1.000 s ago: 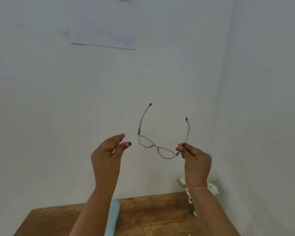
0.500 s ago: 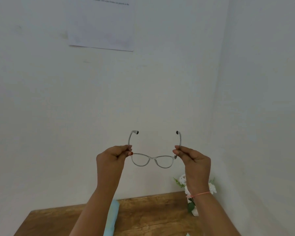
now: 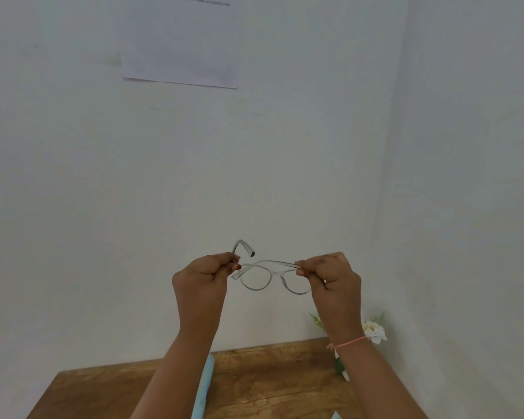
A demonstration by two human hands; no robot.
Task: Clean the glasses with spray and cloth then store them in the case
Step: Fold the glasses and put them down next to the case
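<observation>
The clear grey-framed glasses [image 3: 270, 278] hang in the air in front of the white wall, well above the table. My left hand [image 3: 204, 278] pinches the left temple near its hinge; that temple still sticks up with its curved tip showing. My right hand [image 3: 330, 275] pinches the right side of the frame, and the right temple lies folded across the top of the lenses. A light blue cloth [image 3: 204, 385] lies on the table, mostly hidden behind my left forearm. Spray and case are out of view.
A wooden table [image 3: 270, 379] fills the bottom of the view, set into a corner of two white walls. White flowers with green leaves [image 3: 374, 332] stand at its back right. A sheet of paper [image 3: 179, 40] is stuck high on the wall.
My left hand has taken hold of the left temple. The glasses came down and levelled out, and the right temple has folded in over the lenses.
</observation>
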